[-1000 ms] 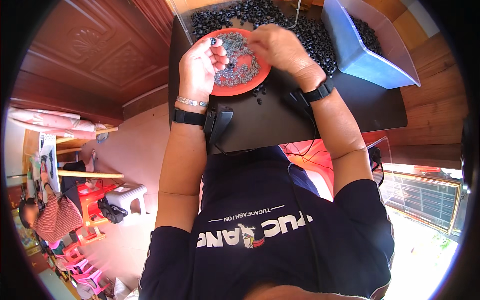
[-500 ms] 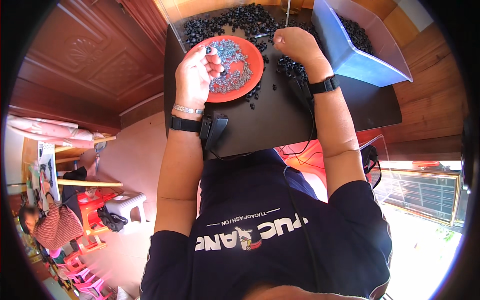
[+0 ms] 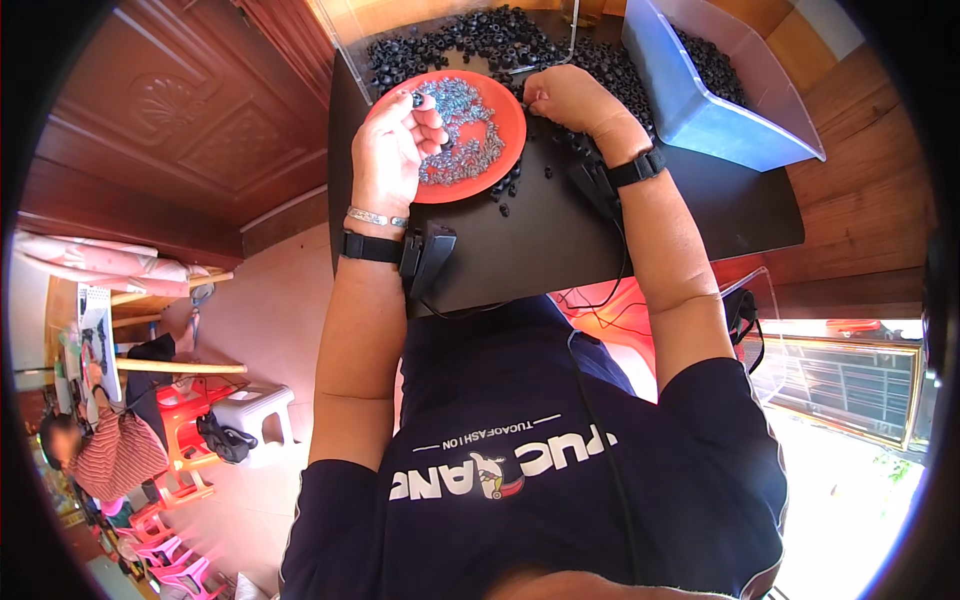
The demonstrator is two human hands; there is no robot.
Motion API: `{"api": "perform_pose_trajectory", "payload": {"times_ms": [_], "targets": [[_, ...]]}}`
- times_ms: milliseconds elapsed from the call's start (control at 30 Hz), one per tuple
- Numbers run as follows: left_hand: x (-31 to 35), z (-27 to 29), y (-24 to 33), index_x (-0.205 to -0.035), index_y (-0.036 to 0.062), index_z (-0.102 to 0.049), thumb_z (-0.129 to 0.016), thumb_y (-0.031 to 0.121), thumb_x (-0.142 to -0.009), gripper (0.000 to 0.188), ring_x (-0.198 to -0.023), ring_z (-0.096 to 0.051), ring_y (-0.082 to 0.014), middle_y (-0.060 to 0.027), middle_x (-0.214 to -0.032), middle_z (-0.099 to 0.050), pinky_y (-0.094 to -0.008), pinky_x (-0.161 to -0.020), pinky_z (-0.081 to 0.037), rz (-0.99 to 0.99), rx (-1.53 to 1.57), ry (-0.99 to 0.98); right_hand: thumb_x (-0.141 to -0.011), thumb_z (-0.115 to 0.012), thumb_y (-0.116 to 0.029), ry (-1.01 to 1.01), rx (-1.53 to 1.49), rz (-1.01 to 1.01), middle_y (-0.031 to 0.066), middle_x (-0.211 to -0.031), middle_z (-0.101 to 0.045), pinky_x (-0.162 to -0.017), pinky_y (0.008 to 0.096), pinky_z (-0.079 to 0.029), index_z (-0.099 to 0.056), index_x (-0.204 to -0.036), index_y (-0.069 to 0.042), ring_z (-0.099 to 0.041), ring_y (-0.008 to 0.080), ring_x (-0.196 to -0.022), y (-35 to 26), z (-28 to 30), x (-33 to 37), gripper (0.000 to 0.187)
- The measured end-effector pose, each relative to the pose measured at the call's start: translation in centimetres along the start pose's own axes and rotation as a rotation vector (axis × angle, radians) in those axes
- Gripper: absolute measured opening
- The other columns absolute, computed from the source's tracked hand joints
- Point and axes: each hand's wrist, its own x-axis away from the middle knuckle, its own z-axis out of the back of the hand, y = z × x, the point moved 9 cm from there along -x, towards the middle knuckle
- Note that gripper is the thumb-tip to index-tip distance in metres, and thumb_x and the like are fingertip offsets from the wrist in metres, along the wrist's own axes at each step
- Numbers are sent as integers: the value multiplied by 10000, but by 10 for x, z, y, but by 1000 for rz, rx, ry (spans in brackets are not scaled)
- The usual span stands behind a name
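Since the earlier frame, the right hand [image 3: 575, 98] has moved leftward to the right rim of the red plate [image 3: 513, 140]; the left hand [image 3: 395, 145] has held its position over the plate's left side. Head view: the left hand pinches a black part [image 3: 418, 99] between thumb and forefinger, its other fingers curled. The right hand's fingers are bent inward; whether they grip anything, or touch the rim, cannot be told. The left hand hides part of the plate, which carries silver pieces [image 3: 470, 163] too small to identify. The right hand covers some of the black heap [image 3: 480, 35] behind it. The blue bin [image 3: 730, 130] limits the right side. Open room lies between the wrists, from the plate to the desk's [image 3: 530, 250] near edge, with a few loose black parts beside the plate.
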Motion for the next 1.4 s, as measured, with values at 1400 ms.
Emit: {"api": "perform_pose_trajectory", "payload": {"times_ms": [1400], "targets": [[14,-33,-16,-922,45,-561,-431,244,-927,238,-654,-560,-150,-37,-767,-571,-247,-601,-418,40,-118,-179,-858,-615,-25,-45,-1211,254,20,-910,-654,-859,263,-465,-653,-1052,-30,-591,99,-887,-81,11,11,198]]}}
